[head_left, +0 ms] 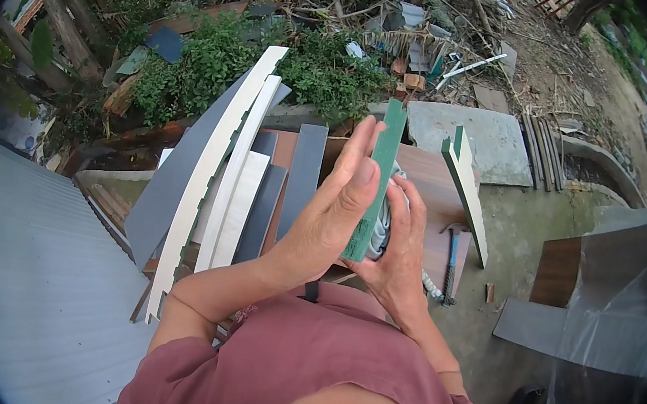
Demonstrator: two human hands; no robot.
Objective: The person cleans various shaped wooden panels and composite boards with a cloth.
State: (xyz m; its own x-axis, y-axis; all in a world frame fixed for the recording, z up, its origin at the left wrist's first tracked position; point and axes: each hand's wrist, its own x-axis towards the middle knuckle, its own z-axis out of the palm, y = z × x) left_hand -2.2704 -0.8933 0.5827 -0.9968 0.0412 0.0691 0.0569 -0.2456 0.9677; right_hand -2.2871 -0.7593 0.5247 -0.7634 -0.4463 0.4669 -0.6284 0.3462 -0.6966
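Note:
A narrow green board [381, 177] stands on edge in front of my chest, its long edge facing up and its near end low. My left hand [343, 204] lies along the board's left side, fingers straight and palm toward it. On the other side, my right hand [404, 247] curls around a crumpled pale grey cloth [380, 236] pressed to the board, with its thumb under the near end. A hammer [452, 264] with a blue and dark handle lies right of my right hand. Close by, a cream and green notched board [467, 198] leans at a slant.
Long white boards [210, 181] and dark grey panels [304, 172] lean to my left, near a corrugated metal sheet [21, 263]. Brown panels with plastic sheeting [614, 315] stand at right. A concrete slab [466, 142], plants [202, 72] and debris lie ahead.

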